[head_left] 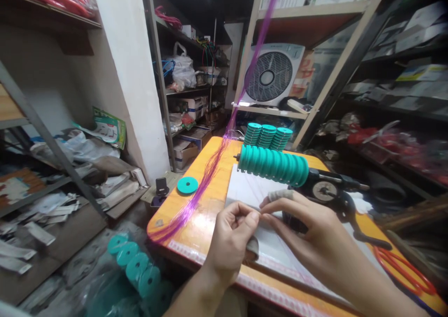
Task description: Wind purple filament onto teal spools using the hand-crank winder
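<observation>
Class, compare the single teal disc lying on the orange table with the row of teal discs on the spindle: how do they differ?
The single disc lies flat and alone on the orange table; the spindle discs stand on edge, packed together in a row. The single disc shows its centre hole; the spindle discs show mainly rims. Both are teal and round.

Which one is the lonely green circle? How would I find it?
Find the orange table, then the bundle of purple threads lying down its left side. Left of those threads lies one flat teal disc, alone, unlike the others stacked on the winder.
</observation>
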A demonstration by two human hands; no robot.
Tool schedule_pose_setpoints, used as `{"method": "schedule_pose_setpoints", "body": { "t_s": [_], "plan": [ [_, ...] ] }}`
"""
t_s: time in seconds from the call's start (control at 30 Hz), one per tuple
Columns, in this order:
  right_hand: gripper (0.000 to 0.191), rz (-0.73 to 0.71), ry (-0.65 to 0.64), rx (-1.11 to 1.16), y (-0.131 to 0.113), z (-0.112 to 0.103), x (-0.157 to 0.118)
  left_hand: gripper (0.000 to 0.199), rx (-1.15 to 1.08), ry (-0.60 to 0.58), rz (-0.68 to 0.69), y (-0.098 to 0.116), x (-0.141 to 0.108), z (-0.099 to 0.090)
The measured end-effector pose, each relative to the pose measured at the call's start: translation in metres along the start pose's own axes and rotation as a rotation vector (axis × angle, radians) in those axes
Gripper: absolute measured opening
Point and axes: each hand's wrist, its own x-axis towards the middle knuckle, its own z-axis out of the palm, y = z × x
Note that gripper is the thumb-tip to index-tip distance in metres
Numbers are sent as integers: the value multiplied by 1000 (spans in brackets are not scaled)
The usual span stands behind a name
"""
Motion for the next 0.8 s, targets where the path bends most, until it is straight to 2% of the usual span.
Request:
{"method": "schedule_pose_setpoints", "body": {
  "t_s": [0.13,0.27,0.5,0.63,0.73,0.8],
  "plan": [
    [9,196,-8,212,-3,5,-4,56,-41,-3,13,1,-2,5],
    [10,240,17,319,-1,11,-6,59,-64,-11,28,0,-3,5],
    [5,97,82,145,0,13,-9,54,-66,-23,-13,0,-7,3],
    [11,-31,52,52,1,8,-7,46,-122,-75,-45,3,-5,0],
    [10,-89,4,-28,3,3,-6,47,-15,-131,-113,6,-4,-5],
    [9,-102,-26,-87,5,1,-7,50,97,-121,-139,8,-4,-8]
  ]
}}
